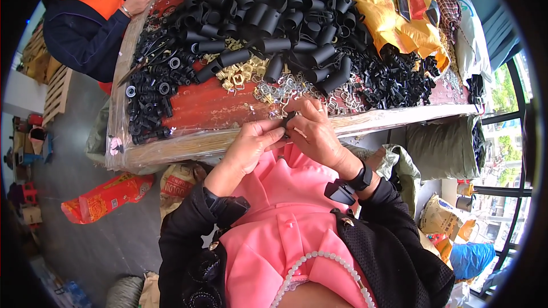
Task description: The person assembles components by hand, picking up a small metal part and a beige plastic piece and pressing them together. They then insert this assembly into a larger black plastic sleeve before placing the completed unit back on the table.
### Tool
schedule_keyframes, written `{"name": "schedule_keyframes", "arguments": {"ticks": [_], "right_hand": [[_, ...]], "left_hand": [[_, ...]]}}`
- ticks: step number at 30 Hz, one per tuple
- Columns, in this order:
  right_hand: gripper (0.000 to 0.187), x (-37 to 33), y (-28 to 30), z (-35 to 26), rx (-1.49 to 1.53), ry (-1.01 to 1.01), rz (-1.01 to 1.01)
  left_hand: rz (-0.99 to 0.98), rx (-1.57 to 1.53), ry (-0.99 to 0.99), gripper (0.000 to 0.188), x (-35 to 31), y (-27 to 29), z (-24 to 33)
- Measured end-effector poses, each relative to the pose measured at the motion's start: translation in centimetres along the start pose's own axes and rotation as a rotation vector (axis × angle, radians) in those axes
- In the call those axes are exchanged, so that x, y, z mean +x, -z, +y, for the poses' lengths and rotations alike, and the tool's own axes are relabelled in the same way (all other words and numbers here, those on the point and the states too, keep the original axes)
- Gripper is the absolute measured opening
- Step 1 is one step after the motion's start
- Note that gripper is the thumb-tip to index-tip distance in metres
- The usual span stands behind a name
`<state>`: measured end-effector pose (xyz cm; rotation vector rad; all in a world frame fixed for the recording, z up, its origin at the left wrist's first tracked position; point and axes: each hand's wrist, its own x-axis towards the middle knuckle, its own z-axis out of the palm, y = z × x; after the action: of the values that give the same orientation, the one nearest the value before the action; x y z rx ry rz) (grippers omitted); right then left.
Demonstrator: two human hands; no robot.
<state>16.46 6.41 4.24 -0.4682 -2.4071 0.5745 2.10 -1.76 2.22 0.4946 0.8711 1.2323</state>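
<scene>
Both hands meet over the near edge of the worktable (211, 102). My left hand (254, 141) pinches a small black part (289, 118) between thumb and fingers. Its exact kind is too small to make out. My right hand (315, 135) is closed on the same part from the other side, its fingers bent over it. Just beyond my hands lie loose silver metal clips (279, 92) and gold-coloured metal clips (242, 73). Behind them rises a big heap of black plastic tubes (268, 20).
Black ring-shaped fittings (153, 94) lie at the table's left, small black clips (394, 82) at its right. A yellow sack (379, 11) leans at the far right. Another person (94, 17) works at the far left corner. A red bag (108, 197) lies on the floor.
</scene>
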Motion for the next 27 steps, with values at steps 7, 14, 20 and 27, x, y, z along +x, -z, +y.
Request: {"name": "schedule_keyframes", "arguments": {"ticks": [7,14,20,27], "right_hand": [[0.011,0.2,0.6,-0.5,0.016,-0.11,-0.127],[0.013,-0.4,-0.4,0.9,0.08,-0.057,-0.106],[0.016,-0.8,0.7,1.1,0.151,0.034,-0.049],[0.023,-1.5,1.6,0.7,0.097,0.103,-0.169]], "left_hand": [[-0.024,0.081,0.036,0.027,-0.2,0.2,0.0],[0.025,-0.19,0.122,0.028,-0.2,1.0,-0.5],[-0.02,-0.203,0.119,0.029,-0.1,2.2,-0.7],[-0.038,-0.216,0.133,0.03,-0.4,1.8,-0.7]]}}
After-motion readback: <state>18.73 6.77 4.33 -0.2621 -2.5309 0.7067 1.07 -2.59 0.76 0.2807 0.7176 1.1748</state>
